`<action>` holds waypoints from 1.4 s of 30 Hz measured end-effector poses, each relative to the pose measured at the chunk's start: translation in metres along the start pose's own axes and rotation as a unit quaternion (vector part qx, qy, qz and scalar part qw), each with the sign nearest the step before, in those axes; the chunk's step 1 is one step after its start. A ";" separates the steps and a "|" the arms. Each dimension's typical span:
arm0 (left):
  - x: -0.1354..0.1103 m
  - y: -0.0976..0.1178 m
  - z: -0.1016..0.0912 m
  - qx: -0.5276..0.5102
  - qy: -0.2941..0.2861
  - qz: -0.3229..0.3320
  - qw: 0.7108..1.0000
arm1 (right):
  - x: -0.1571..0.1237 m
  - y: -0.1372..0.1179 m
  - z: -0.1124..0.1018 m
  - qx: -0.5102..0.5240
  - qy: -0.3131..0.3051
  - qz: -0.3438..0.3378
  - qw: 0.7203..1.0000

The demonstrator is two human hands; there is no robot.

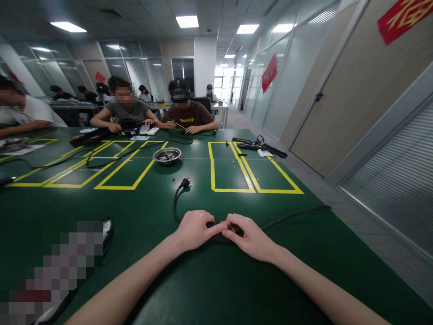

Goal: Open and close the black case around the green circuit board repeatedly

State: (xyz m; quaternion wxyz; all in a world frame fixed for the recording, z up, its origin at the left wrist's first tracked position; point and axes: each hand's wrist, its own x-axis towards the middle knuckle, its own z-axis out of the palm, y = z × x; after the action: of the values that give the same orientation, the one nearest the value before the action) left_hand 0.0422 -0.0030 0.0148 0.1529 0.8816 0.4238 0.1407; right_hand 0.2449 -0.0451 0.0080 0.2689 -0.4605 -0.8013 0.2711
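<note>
A black power adapter lies on the green table in front of me, largely covered by my fingers. My left hand grips it from the left, thumb and fingers bent over it. From the right my right hand meets it, thumb and index finger drawn together at its top. What sits between those fingertips is too small and hidden to name. A power cord curves away from the left hand to a black plug. On the other side a thin black cable runs out toward the table's right edge.
A metal bowl with small parts stands beyond the plug. Yellow tape marks rectangles on the table. Black tools or stands lie at the far right. A blurred-out object is at my left. Several people sit across the table.
</note>
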 end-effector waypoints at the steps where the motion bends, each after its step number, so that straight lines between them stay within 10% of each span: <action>1: 0.000 0.000 0.000 0.003 -0.006 0.001 1.000 | 0.000 -0.001 0.000 0.002 0.000 0.006 1.000; 16: 0.000 -0.007 -0.006 0.050 -0.036 0.020 0.998 | -0.002 0.000 0.003 -0.055 0.050 -0.078 0.994; 34: 0.000 -0.024 -0.006 0.004 0.162 0.082 0.983 | 0.004 0.006 0.008 -0.128 -0.004 -0.142 0.982; 42: -0.002 -0.018 -0.009 -0.015 0.297 0.156 0.942 | 0.001 0.009 -0.014 0.155 0.060 0.052 0.985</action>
State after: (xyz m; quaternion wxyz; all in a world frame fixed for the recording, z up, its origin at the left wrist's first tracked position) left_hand 0.0247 0.0074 0.0154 0.0093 0.8524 0.3053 0.4244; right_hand 0.2595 -0.0373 0.0117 0.3697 -0.4699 -0.7069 0.3778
